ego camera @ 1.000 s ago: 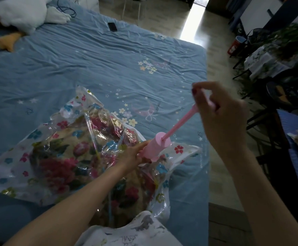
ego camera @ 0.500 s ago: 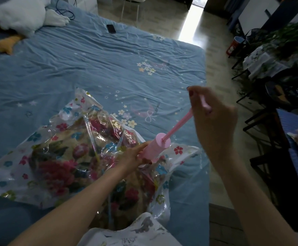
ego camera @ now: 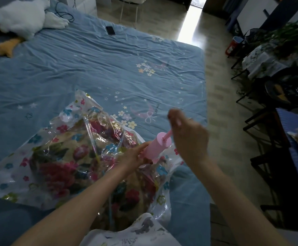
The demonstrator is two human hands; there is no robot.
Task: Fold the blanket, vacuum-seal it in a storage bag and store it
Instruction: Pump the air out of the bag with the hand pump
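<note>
- On the near part of the blue bed sheet (ego camera: 91,68) lies the clear storage bag (ego camera: 38,174), printed with small coloured flowers; its plastic is creased and shiny.
- Inside the bag sits the folded blanket (ego camera: 61,167), a floral fabric of pink, red and green on a tan ground, filling the middle of the bag while the printed edges lie flat around it.
- Near the bag's right edge a pink hand pump (ego camera: 156,148) stands tilted, its base touching the bag's surface and its barrel leaning up toward the right.
- The left hand (ego camera: 135,156) grips the lower barrel of the pump, fingers curled round it, just above the bag.
- The right hand (ego camera: 187,137) is above and to the right of the barrel, its fingers closed round the pump's pink handle (ego camera: 178,122); only a short length of the thin plunger rod shows between handle and barrel top. This hand is motion-blurred.
- At the far left corner of the bed lies a white plush toy (ego camera: 20,16) with an orange foot, and a dark phone (ego camera: 110,30) rests flat on the sheet farther along, well apart from the bag.
- Beside the bed on the right is a tiled floor (ego camera: 215,103), with dark chairs and a potted plant (ego camera: 292,38) beyond it.
- A white patterned garment (ego camera: 127,233) shows at the bottom edge, between the two forearms.
</note>
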